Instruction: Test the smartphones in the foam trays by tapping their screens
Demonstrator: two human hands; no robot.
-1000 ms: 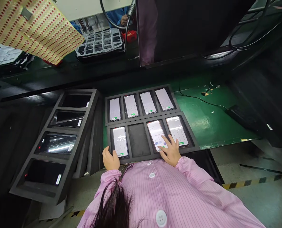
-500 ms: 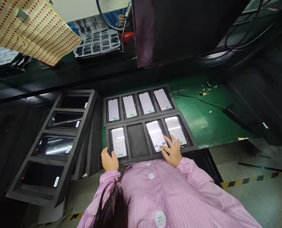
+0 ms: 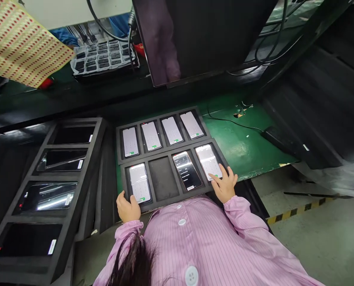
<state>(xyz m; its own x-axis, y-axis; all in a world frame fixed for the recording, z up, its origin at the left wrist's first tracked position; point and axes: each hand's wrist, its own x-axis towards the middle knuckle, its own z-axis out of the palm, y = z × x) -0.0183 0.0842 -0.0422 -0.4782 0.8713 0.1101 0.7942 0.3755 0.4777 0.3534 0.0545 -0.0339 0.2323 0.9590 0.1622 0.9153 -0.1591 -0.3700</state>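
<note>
My right hand (image 3: 225,184) is spread over the lower part of the rightmost front phone (image 3: 207,159), whose screen shows a white keypad page; a fingertip reaches the screen. Beside it lies a phone with a dark menu screen (image 3: 186,170). My left hand (image 3: 128,207) rests with fingers apart at the front left corner of the near foam tray (image 3: 177,194), by a phone with a lit white keypad (image 3: 140,182). Between that phone and the dark-screened one is a vacant slot (image 3: 163,178). Neither hand grasps anything.
Behind is a second foam tray (image 3: 162,152) of lit phones. Stacked trays (image 3: 89,159) with dark-screened phones stand at left. A black monitor (image 3: 201,39) overhangs the bench. A black cable (image 3: 233,122) crosses the green mat (image 3: 239,147). A red-dotted yellow sheet (image 3: 25,43) hangs upper left.
My right hand has moved right, from the third front phone to the rightmost one. The third phone's screen has gone from white keypad to dark menu. The camera view has shifted.
</note>
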